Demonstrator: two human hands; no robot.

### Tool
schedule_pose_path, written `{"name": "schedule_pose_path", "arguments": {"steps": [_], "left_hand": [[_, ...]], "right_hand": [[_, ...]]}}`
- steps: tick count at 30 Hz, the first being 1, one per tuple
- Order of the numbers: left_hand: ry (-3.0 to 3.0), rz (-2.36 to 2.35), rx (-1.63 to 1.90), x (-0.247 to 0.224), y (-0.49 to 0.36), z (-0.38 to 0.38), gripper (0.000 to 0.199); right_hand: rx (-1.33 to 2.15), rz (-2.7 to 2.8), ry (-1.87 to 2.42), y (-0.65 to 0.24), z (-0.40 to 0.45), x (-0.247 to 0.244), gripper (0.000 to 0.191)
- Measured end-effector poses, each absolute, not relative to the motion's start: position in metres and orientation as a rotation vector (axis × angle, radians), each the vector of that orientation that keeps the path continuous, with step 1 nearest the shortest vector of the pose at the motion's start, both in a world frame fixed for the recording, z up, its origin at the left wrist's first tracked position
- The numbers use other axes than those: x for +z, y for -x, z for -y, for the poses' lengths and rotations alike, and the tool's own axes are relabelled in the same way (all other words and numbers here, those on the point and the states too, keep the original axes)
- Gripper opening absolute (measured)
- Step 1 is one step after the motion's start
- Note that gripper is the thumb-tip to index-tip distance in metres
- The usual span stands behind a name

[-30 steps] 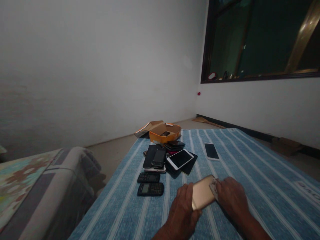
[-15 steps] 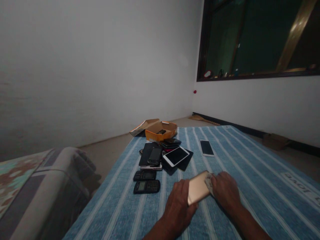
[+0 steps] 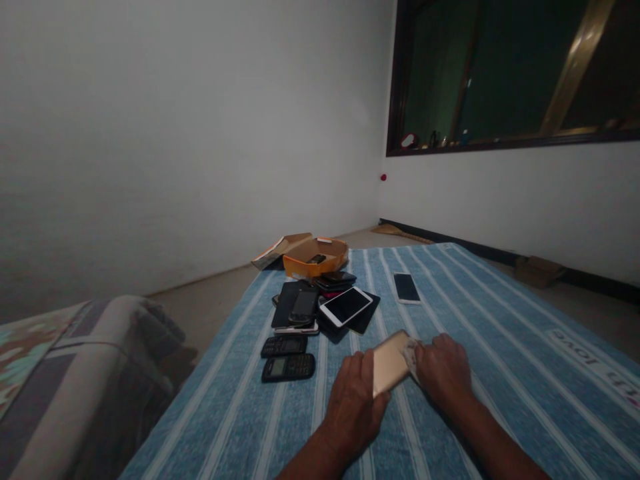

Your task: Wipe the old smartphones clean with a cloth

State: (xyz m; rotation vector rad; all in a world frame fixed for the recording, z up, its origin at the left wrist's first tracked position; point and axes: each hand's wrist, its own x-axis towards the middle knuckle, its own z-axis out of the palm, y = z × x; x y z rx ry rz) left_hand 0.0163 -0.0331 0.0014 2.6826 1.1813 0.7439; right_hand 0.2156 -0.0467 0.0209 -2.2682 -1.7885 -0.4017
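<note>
A blue cloth with pale stripes covers a broad, flat surface, perhaps a tabletop, that stretches away from the viewer and narrows with distance. A pale band of lettering runs along its right side. At the far left corner sits an open orange box. In front of the box spreads a heap of flat, mostly black phones, overlapping one another. Nearer the viewer, two black keypad phones lie crosswise, one just in front of the other. Right of the heap, well apart, a white phone lies screen up.
</note>
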Motion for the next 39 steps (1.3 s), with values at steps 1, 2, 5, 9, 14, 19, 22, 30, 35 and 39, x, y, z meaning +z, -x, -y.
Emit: {"name": "schedule_pose_path", "arguments": {"steps": [1,2,5,9,14,19,22,30,35,39], "left_hand": [[-2.684,-1.199,0.732,0.002,-0.017,0.033,0.066],[-2.688,-1.213,0.724,0.003,-0.018,0.033,0.066],[-2.711,-1.233,0.736,0.001,-0.019,0.033,0.067],[-2.736,-1.255,0.770,-0.003,-0.020,0.032,0.069],[-2.708,-1.252,0.776,0.002,-0.021,0.033,0.066],[-2.652,-1.254,0.717,0.008,-0.022,0.033,0.063],[-2.630,-1.263,0.693,0.011,-0.022,0.034,0.063],[-2.600,-1.296,0.603,0.023,-0.025,0.037,0.047],[-2.636,-1.247,0.672,0.010,-0.022,0.033,0.054],[-2.641,-1.206,0.752,-0.001,-0.019,0.031,0.068]], "right_hand": [[-0.412,1.795,2.257,-0.215,0.047,0.021,0.031],[-0.427,1.811,2.237,-0.214,0.047,0.021,0.030],[-0.524,1.862,2.120,-0.218,0.043,0.018,0.028],[-0.635,1.776,1.885,-0.233,0.033,0.011,0.037],[-0.480,1.710,1.669,-0.236,0.026,-0.001,0.042],[-0.551,1.916,1.665,-0.213,0.034,0.002,0.022],[-0.587,1.950,1.807,-0.209,0.039,0.010,0.015],[-0.550,1.941,1.926,-0.208,0.041,-0.002,0.017],[-0.539,1.982,1.621,-0.178,0.047,-0.022,0.024],[-0.383,1.945,1.439,-0.161,0.054,-0.025,0.027]]}}
